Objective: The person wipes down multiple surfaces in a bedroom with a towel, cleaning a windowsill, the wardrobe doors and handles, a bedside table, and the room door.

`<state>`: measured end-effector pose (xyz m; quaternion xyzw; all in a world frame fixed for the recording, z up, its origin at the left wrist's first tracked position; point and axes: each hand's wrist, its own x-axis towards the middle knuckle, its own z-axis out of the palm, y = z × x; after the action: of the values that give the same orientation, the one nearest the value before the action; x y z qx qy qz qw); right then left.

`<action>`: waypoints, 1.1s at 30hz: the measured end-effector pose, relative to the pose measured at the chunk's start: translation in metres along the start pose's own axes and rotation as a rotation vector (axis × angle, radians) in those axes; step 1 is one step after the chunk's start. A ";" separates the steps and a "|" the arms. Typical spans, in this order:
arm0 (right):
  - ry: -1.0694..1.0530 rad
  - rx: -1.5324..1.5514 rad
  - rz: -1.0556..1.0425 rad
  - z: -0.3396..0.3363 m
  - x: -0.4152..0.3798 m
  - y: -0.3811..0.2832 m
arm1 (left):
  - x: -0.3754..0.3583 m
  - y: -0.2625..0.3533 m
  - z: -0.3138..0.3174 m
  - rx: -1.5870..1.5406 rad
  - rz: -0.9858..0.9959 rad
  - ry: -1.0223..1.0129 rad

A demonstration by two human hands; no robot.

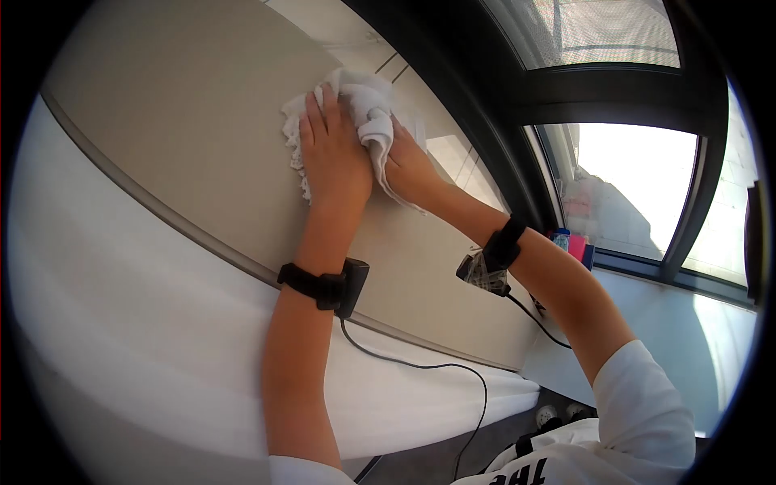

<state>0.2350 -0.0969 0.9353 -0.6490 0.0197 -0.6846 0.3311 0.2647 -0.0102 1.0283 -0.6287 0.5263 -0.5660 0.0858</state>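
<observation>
A white cloth (360,85) with a frayed edge lies bunched on a smooth beige surface (210,121). My left hand (335,158) rests on it with the fingers stretched out flat; its thumb is hidden by the folds. Close by on the right, my right hand (411,168) grips a raised fold of the same cloth, and most of its fingertips are covered. Both wrists carry black straps with small boxes, the left box (352,288) and the right box (485,271), each with a cable.
Along the beige surface's far side runs a dark window frame (493,105). White fabric (162,283) drapes along the near edge. Small pink and blue items (575,246) stand in the corner by the window. A black cable (436,366) hangs below my arms.
</observation>
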 end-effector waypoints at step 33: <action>-0.082 -0.321 -0.115 0.014 0.033 -0.046 | -0.035 -0.022 -0.013 0.036 -0.135 0.138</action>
<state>0.2301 -0.0715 0.9872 -0.7209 0.0782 -0.6635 0.1841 0.2735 0.0323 1.0267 -0.6206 0.4771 -0.6219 0.0220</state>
